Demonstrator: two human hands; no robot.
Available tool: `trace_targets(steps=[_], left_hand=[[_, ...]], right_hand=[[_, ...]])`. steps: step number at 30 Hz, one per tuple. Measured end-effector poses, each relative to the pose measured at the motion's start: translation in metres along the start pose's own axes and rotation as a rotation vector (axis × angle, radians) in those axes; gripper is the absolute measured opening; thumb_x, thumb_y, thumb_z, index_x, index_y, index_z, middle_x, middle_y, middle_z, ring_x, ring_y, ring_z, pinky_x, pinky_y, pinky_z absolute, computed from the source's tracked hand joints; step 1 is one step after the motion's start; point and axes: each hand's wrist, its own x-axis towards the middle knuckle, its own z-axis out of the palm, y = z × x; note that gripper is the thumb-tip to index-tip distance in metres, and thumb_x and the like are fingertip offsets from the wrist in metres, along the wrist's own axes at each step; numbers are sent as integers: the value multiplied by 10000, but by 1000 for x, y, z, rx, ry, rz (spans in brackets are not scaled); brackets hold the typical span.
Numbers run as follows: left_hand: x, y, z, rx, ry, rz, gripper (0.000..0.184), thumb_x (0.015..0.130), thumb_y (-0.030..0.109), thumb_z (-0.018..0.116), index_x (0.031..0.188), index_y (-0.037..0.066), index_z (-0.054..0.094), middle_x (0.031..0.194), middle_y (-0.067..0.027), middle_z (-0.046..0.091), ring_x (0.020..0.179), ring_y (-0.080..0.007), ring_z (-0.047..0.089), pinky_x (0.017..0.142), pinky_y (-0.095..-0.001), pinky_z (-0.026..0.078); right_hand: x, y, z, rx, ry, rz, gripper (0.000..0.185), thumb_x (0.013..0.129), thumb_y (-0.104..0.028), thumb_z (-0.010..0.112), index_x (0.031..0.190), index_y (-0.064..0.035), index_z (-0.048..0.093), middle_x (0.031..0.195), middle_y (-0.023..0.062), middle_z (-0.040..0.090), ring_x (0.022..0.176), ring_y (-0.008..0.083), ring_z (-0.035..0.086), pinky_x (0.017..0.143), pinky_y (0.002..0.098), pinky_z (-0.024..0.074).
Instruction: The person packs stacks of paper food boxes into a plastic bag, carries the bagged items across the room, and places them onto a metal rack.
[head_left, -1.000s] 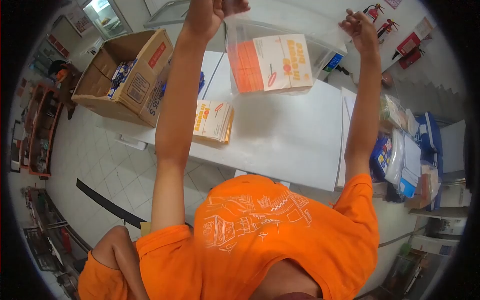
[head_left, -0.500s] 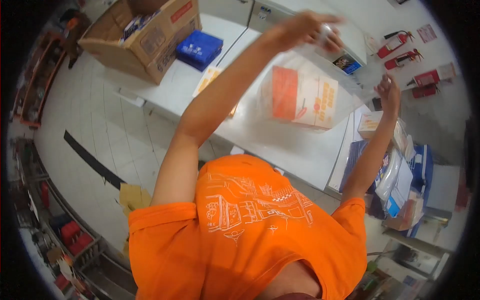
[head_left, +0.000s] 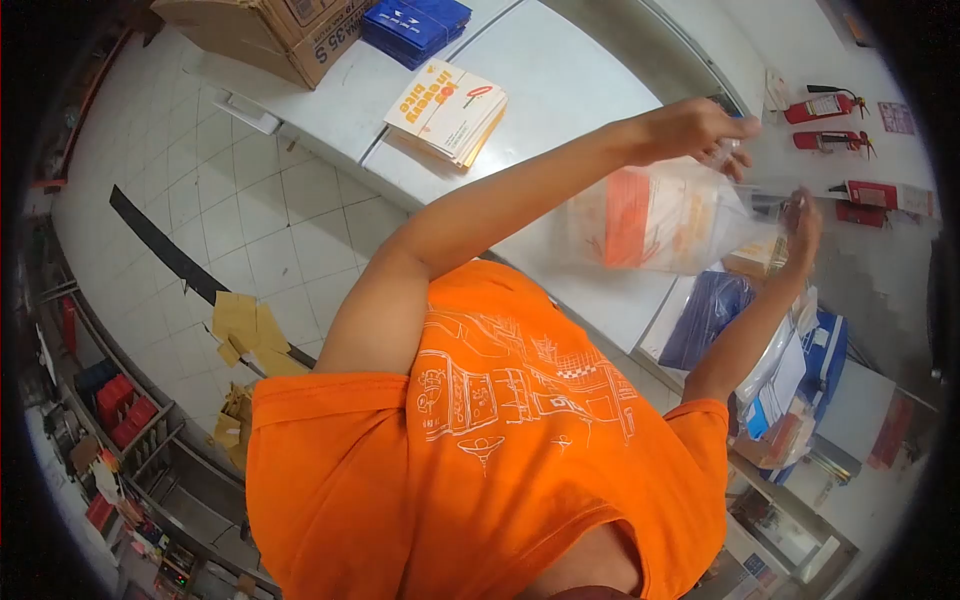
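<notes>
A clear plastic bag (head_left: pixel 735 215) holds an orange-and-white printed box (head_left: pixel 628 215) above the white worktop. My left hand (head_left: pixel 695 132) reaches across over the box, its fingers closed on the bag's top edge. Gathered plastic stretches to my right hand (head_left: pixel 802 228), whose fingers are closed on the other side of the bag's mouth. Both fingertips are partly blurred. The bag hides part of the box's print.
A stack of printed white-and-orange flat cards or boxes (head_left: pixel 447 112) lies on the worktop (head_left: pixel 535 70). Behind it are blue folded packs (head_left: pixel 415 28) and a cardboard carton (head_left: pixel 290 40). Fire extinguishers (head_left: pixel 825 107) hang on the wall; plastic-wrapped goods (head_left: pixel 705 315) are at right.
My left hand has come down and right, and my right hand has lowered slightly. Plastic between them is more gathered. The view has shifted, showing more of the card stack.
</notes>
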Motion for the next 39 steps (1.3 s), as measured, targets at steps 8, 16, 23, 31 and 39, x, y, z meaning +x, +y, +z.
trace_targets(steps=[8, 16, 23, 31, 39], left_hand=[[7, -30, -19, 86, 118, -214, 636, 868, 577, 573, 955, -49, 645, 831, -114, 671, 633, -172, 537, 700, -299, 464], [10, -30, -9, 191, 126, -264, 555, 838, 563, 611, 831, 9, 651, 759, -88, 626, 630, -158, 528, 663, -285, 454], [-13, -36, -7, 167, 285, -213, 384, 869, 400, 648, 811, 21, 638, 720, -49, 608, 651, -137, 527, 663, -259, 434], [-83, -52, -14, 19, 381, -228, 305, 907, 326, 619, 906, 23, 654, 762, -31, 606, 743, -126, 562, 716, -260, 435], [-54, -40, -9, -298, 477, -52, 341, 904, 297, 632, 1035, -18, 625, 766, -1, 537, 701, -121, 543, 767, -314, 491]], right_hand=[[-4, 58, -5, -1150, -320, 189, 491, 953, -408, 534, 1160, 28, 618, 913, 189, 685, 817, 264, 656, 734, 363, 519], [40, 33, 146, -602, -826, -341, 476, 964, -366, 499, 1307, -43, 566, 1276, 157, 607, 1185, 261, 563, 977, 349, 432], [11, 76, 295, -479, -1409, -718, 461, 976, -337, 452, 1327, -52, 544, 1254, 114, 614, 1161, 213, 554, 975, 339, 433], [-2, 121, 321, -673, -1563, -464, 478, 983, -375, 433, 1319, -56, 550, 1244, 109, 615, 1147, 203, 557, 976, 348, 431], [29, 124, 227, -604, -1392, -200, 499, 990, -413, 414, 1312, -60, 556, 1235, 103, 616, 1133, 193, 560, 978, 358, 429]])
